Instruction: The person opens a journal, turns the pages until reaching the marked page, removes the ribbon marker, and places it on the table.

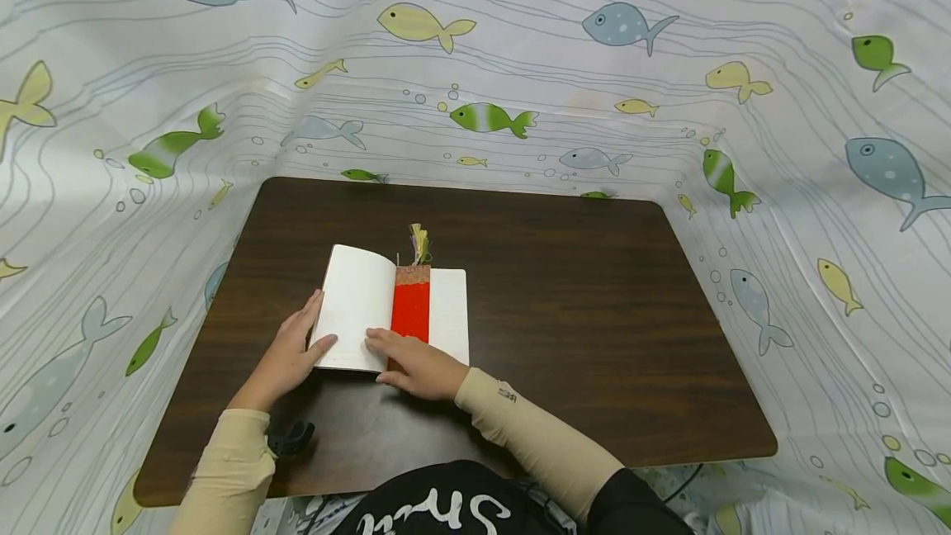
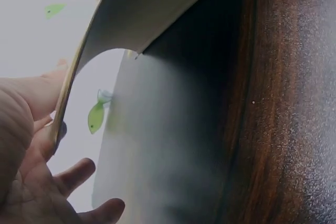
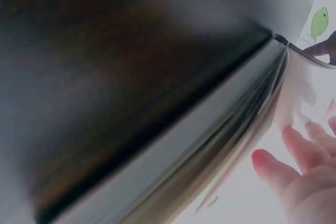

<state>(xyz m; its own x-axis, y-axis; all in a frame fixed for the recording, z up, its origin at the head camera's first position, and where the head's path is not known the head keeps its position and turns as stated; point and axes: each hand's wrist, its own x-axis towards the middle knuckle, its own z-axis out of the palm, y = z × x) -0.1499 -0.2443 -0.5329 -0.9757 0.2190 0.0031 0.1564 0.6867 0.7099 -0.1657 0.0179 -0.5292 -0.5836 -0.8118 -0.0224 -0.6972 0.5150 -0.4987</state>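
While left hand grips book edge, right hand lies over pages

Left hand: thumb on the left page, fingers behind, clamped on the outer edge; left wrist view has that side arching up off the counter. Right hand: fingers apart, loosely extended, over the lower middle of the book; cannot tell whether the fingertips press the paper. Partly under the right hand, red bookmark with brownish top band, lying along the gutter beside the right page. Yellowish tassel sticks out past the book's top edge. Book open, left of center on the dark wood-grain counter. Beige sleeves on both forearms. Fish-print sheet behind and around.
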